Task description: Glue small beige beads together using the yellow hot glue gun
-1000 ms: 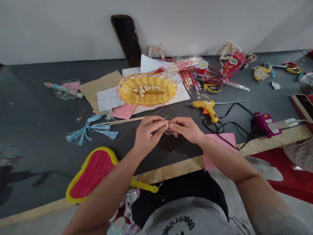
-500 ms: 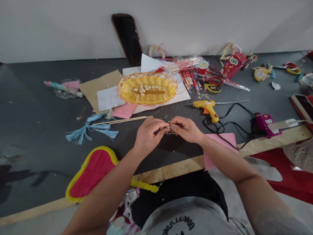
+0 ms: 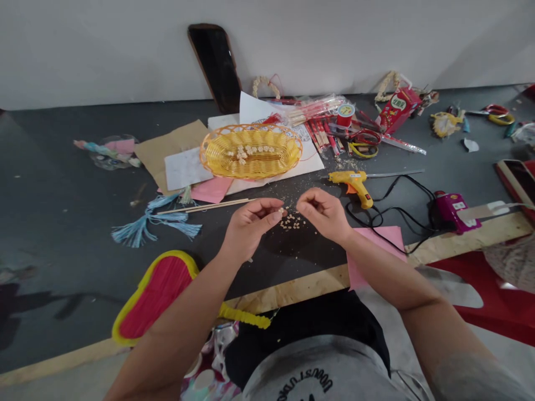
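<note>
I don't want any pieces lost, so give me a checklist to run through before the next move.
1. Small pale piece secure: ok, pinched between the left hand's thumb and fingers.
2. Right hand free: cannot tell, its curled fingers may hide something.
3. Loose pieces within reach: ok, lying between the hands.
4. Basket standing open side up: ok, with pale clusters inside.
5. Tabletop free of debris: not ok, fine bits are scattered around.
6. Glue gun cold: cannot tell by sight.
</note>
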Demonstrator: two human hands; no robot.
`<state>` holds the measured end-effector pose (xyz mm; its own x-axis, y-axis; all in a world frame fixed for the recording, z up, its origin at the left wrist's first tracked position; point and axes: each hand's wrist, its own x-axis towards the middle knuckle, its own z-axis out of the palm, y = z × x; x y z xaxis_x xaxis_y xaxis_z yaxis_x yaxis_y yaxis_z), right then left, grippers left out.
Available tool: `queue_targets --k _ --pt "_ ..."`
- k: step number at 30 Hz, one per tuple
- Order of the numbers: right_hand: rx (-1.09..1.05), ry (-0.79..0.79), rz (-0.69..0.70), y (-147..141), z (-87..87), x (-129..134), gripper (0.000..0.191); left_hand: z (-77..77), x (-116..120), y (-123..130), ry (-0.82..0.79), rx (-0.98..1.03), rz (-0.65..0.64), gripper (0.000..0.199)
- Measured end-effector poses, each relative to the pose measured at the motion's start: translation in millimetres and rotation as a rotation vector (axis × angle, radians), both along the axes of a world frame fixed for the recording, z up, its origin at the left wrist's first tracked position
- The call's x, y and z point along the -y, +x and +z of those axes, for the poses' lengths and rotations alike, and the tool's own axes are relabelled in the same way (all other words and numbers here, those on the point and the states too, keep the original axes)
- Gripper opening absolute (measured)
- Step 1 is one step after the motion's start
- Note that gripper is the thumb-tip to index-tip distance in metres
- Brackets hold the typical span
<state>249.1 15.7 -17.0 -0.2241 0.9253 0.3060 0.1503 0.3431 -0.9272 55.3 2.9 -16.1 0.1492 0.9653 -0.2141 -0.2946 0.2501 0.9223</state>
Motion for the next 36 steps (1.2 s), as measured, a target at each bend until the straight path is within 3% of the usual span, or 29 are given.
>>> queue_targets --k 1,4,8,17,29,36 --pt "0.049 0.081 0.032 -0.7 -1.0 0.9 0.015 0.7 -0.2 0.4 -0.008 0.016 0.001 0.031" --pt "0.159 0.260 0.108 -3.9 -4.7 3.7 0.020 2.4 -0.7 0.7 -0.037 0.037 -0.028 0.037" --pt "0.188 0.366 0.101 -5.8 -8.0 4.7 0.014 3.5 -1.1 0.0 -0.057 -0.018 -0.100 0.044" --pt "0.246 0.445 0.069 -2.3 -7.5 2.2 0.014 -1.5 -0.4 -5.7 0.071 -0.184 -0.167 0.020" --pt "0.255 0.462 0.121 -2.1 -5.4 1.7 0.019 6.1 -0.2 -5.1 0.175 -0.294 -0.176 0.021" --pt "0.234 0.451 0.138 -1.7 -8.9 1.6 0.018 5.6 -1.2 -5.8 0.156 -0.321 -0.180 0.024"
